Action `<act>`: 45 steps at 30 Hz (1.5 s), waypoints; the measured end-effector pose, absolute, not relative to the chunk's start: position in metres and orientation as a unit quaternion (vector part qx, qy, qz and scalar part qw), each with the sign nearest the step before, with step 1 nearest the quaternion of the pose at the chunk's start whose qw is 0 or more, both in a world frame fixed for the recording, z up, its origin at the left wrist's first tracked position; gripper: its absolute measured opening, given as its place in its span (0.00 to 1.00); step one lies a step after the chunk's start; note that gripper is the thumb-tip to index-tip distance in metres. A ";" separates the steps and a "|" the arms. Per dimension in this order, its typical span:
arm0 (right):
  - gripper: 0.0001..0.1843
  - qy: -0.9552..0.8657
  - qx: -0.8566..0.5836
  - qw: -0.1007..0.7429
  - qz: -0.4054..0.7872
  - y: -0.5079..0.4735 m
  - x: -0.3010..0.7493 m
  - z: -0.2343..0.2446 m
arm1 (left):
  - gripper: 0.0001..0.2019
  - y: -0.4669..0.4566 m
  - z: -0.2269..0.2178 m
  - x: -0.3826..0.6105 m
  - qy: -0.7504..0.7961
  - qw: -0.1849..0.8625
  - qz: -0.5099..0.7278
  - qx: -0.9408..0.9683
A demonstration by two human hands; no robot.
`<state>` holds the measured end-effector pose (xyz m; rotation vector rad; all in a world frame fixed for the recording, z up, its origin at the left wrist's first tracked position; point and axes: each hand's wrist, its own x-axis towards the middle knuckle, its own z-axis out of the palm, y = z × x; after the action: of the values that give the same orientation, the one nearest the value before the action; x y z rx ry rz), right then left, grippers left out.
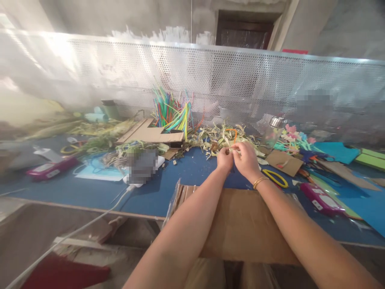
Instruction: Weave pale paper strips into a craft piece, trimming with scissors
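Observation:
My left hand [225, 160] and my right hand [246, 161] meet over the blue table, fingers pinched together at the same spot. Between the fingertips is a thin pale strip [225, 137], like dried leaf or husk, rising above them. How much of it each hand grips is partly hidden by the fingers. Just behind lie a heap of pale and green dried scraps [207, 140] and an orange bent stem [234, 131]. Beneath my forearms, a brown cardboard sheet [240, 224] extends over the table's front edge.
Colourful pipe cleaners [171, 110] stand behind a cut cardboard piece [144, 134]. At left are a charging phone [142, 166] and a purple box [52, 167]. To the right lie yellow-handled scissors [276, 178], another purple box [321, 198] and a glass jar [273, 132]. A perforated metal screen [192, 72] closes the back.

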<state>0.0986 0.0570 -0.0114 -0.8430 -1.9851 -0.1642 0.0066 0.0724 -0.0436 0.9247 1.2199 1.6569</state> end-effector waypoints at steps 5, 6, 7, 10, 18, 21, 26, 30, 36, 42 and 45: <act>0.07 -0.762 -0.391 0.515 0.015 0.086 0.123 -0.034 | 0.08 0.070 -0.036 0.006 0.426 0.473 0.690 0.344; 0.08 -0.751 -0.397 0.527 0.031 0.089 0.124 -0.036 | 0.08 0.069 -0.034 0.005 0.413 0.481 0.694 0.342; 0.08 -0.741 -0.404 0.535 0.038 0.091 0.125 -0.037 | 0.09 0.068 -0.033 0.004 0.401 0.489 0.697 0.339; 0.10 -0.723 -0.422 0.546 0.035 0.095 0.128 -0.038 | 0.09 0.067 -0.032 0.001 0.380 0.513 0.696 0.329; 0.16 -0.794 -0.335 0.505 0.042 0.086 0.130 -0.027 | 0.11 0.069 -0.034 -0.002 0.360 0.530 0.693 0.331; 0.12 -0.807 -0.327 0.488 0.071 0.085 0.130 -0.025 | 0.11 0.070 -0.035 -0.003 0.351 0.542 0.682 0.342; 0.10 -0.773 -0.370 0.500 0.129 0.086 0.133 -0.023 | 0.13 0.071 -0.035 -0.003 0.335 0.547 0.662 0.388; 0.09 -0.744 -0.396 0.512 0.164 0.087 0.135 -0.023 | 0.16 0.068 -0.033 -0.002 0.356 0.529 0.651 0.413; 0.07 -0.698 -0.406 0.540 0.238 0.090 0.131 -0.027 | 0.15 0.065 -0.032 -0.002 0.365 0.527 0.637 0.427; 0.05 -0.717 -0.396 0.523 0.238 0.090 0.131 -0.024 | 0.14 0.066 -0.034 -0.004 0.382 0.521 0.646 0.406; 0.05 -0.760 -0.373 0.492 0.204 0.088 0.133 -0.022 | 0.12 0.067 -0.033 -0.007 0.387 0.542 0.644 0.376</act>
<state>0.1331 0.0881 -0.0220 -0.9041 -1.8440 0.4951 -0.0070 0.0668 -0.0329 0.8937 0.9202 1.5307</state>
